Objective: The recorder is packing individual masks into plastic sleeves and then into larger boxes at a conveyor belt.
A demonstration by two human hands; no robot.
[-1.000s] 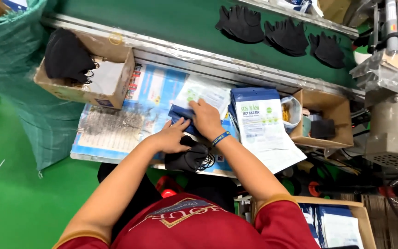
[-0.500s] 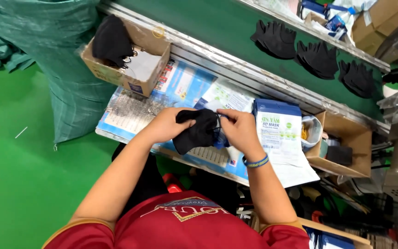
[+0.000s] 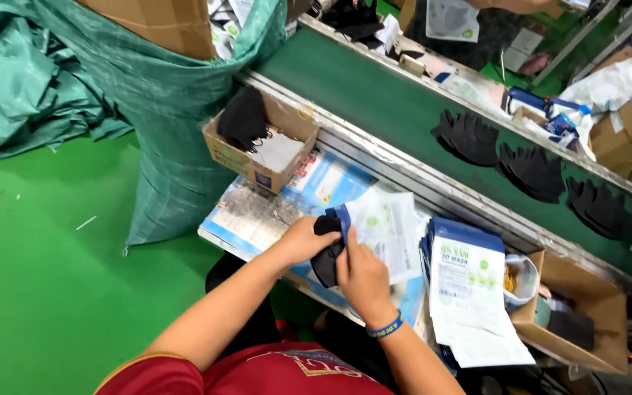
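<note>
At the left edge of the frame, crinkled green woven sacks (image 3: 162, 95) slump on the glossy green floor. Just right, an open cardboard box (image 3: 257, 157) holds soft black masks. In the lower centre, the left hand (image 3: 303, 240) is curled around a folded black mask (image 3: 326, 256), and the right hand (image 3: 363, 278) (blue wristband) pinches the same mask beside a flat, slick white-and-blue pouch (image 3: 382, 230) on the surface (image 3: 250, 219). Further right sits a stack of pouches (image 3: 469, 292); fanned black masks (image 3: 532, 172) lie on the dark green belt.
</note>
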